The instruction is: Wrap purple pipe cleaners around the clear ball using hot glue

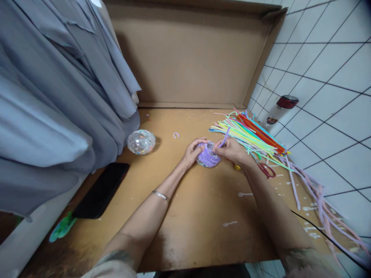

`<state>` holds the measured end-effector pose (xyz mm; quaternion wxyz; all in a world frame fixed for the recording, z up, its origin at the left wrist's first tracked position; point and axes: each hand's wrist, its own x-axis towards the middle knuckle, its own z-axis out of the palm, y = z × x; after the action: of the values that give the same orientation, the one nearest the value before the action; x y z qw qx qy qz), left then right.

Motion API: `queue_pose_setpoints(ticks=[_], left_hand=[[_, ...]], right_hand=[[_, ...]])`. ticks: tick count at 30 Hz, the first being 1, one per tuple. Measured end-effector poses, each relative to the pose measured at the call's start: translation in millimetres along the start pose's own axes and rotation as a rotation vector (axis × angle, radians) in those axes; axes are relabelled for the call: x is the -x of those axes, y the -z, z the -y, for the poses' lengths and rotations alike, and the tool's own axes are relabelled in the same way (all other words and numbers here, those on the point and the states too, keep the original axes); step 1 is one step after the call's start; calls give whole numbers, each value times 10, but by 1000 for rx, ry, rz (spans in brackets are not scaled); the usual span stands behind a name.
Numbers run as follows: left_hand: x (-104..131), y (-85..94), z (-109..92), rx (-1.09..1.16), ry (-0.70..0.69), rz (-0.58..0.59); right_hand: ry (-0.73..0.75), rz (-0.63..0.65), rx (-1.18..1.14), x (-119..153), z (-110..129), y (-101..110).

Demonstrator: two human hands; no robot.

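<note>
A small round bowl-like piece (208, 157) wrapped in rows of purple pipe cleaner sits at the middle of the table. My left hand (193, 151) grips its left side, thumb at the rim and fingers around the far side. In my right hand (230, 150) a purple pipe cleaner (225, 138) is pinched at the right rim, its free end sticking up. A clear ball (142, 141) with coloured specks and a pale fuzzy edge stands to the left. Between them lies a short curved bit of pale pipe cleaner (176, 135).
A heap of coloured pipe cleaners (246, 133) lies at the back right, with red-handled scissors (267, 170) before it. A clear jar (279, 112) stands by the tiled wall. A black phone (100, 191) and grey cloth (58, 96) are left; cardboard (197, 54) stands behind.
</note>
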<state>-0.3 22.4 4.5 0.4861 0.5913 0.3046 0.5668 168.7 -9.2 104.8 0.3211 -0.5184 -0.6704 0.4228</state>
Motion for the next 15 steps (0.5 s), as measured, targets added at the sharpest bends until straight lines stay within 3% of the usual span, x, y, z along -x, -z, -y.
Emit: queue_pose_setpoints(ticks=[15], left_hand=[[-9,-4,34,55,19,-32]], right_hand=[[26,49,-24,-50,-99,4]])
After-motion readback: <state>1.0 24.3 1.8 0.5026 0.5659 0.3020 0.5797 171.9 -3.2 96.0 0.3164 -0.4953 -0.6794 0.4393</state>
